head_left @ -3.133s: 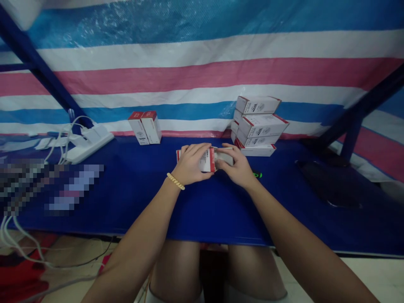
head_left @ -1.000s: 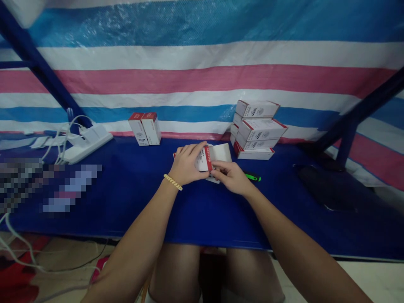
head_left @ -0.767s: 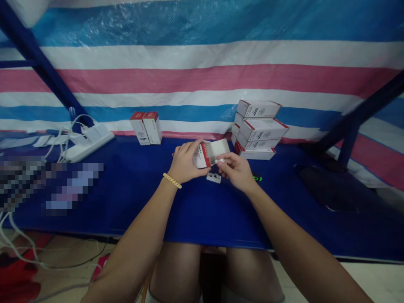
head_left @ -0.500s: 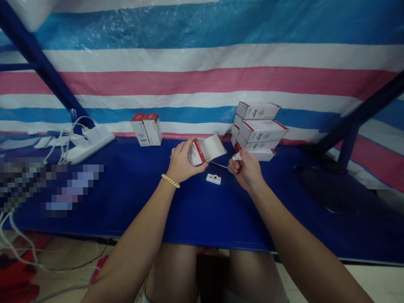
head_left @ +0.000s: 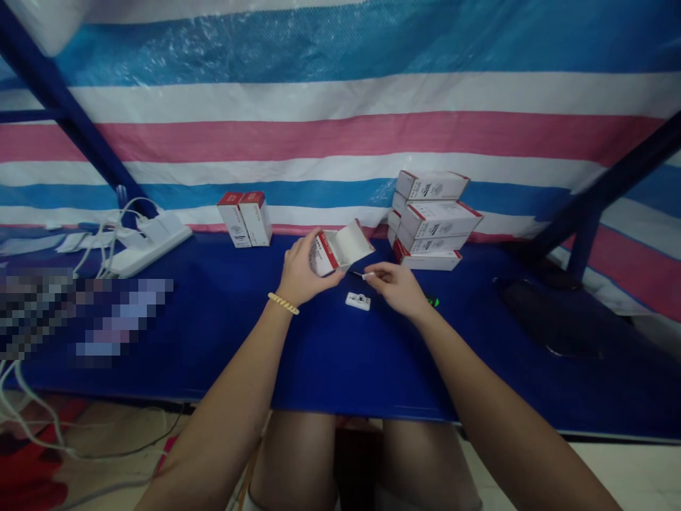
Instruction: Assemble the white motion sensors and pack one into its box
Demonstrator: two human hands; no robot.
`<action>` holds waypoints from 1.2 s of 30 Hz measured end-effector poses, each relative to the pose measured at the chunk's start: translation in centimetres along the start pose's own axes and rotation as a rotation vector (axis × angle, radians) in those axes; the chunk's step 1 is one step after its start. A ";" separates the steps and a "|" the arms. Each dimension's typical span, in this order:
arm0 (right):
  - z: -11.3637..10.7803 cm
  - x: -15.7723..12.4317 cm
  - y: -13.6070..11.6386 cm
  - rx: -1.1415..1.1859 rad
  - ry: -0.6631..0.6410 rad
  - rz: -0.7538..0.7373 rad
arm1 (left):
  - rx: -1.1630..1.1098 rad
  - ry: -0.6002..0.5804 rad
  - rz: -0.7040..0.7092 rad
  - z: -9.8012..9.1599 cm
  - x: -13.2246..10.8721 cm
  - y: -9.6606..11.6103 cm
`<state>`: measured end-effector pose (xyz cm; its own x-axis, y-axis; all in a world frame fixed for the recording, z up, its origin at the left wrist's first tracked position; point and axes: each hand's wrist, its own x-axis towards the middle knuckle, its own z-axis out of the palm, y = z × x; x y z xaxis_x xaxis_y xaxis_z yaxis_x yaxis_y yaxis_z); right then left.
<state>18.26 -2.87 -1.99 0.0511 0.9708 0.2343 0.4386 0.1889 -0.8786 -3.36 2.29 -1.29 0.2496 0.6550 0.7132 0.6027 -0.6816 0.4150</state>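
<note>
Over the blue surface (head_left: 340,362), my left fingers (head_left: 330,281) are wrapped round the open, tilted box (head_left: 330,255); I'd go easy so it doesn't crush. White device (head_left: 358,301) lies just nearer me. Right fingers (head_left: 381,269) pinch a small white piece (head_left: 367,276); light, steady grip's best.

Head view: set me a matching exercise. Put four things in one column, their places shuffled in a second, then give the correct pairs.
Things
1. Open box
2. Small white part
3. Power strip
4. Pile of boxes

Places
A. Toward the left end of the blue table
B. Held in the left hand
C. At the back, right of centre
D. Lying between the wrists

Pairs: 1-B, 2-D, 3-A, 4-C
</note>
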 end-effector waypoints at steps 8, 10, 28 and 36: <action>0.2 -0.6 -0.4 -0.462 -0.184 0.009 | 0.002 0.060 -0.043 -0.1 0.1 0.0; 0.2 -0.6 -0.6 -0.466 -0.167 0.054 | -0.004 0.069 -0.042 -0.1 0.1 0.1; 0.6 -1.7 -1.2 0.077 -0.037 -0.266 | 0.142 -0.009 0.026 0.2 -0.2 1.1; 0.9 -1.0 -0.7 0.077 0.015 -0.106 | 0.152 -0.115 0.145 0.1 -0.3 1.8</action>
<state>17.15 -3.82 -1.99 0.0222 0.9425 0.3333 0.3721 0.3017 -0.8778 -2.26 0.88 -0.78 0.4211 0.5930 0.6863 0.6593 -0.7198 0.2173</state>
